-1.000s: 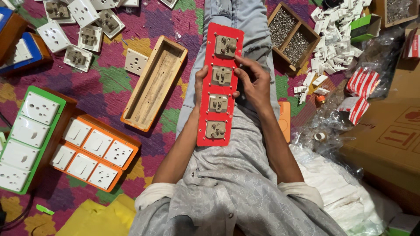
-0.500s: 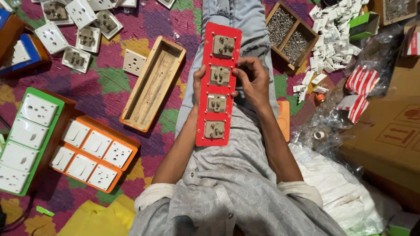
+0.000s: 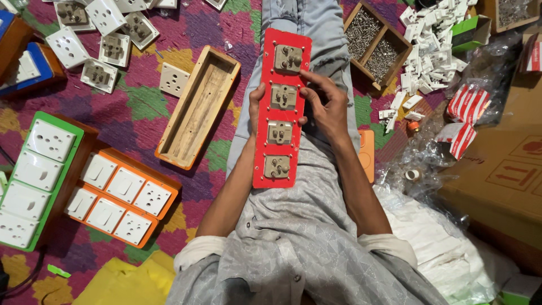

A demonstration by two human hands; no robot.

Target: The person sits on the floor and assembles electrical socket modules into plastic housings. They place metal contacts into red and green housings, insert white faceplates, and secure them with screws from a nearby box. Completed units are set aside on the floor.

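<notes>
1. I see a long red panel (image 3: pixel 280 107) lying lengthwise on the person's lap, four beige socket backs set into it in a row.
2. My left hand (image 3: pixel 255 107) grips the panel's left edge, fingers hidden beneath, thumb on the rim.
3. My right hand (image 3: pixel 326 104) rests on the right edge, fingers curled, tips touching the second socket back.
4. Just left lies an open wooden box (image 3: pixel 197 107) on the patterned mat.
5. Further left sit an orange switchboard (image 3: pixel 121 195) and a green switchboard (image 3: pixel 35 175).
6. Far right, a divided screw tray (image 3: pixel 375 45) sits beside loose white parts (image 3: pixel 432 39).
</notes>
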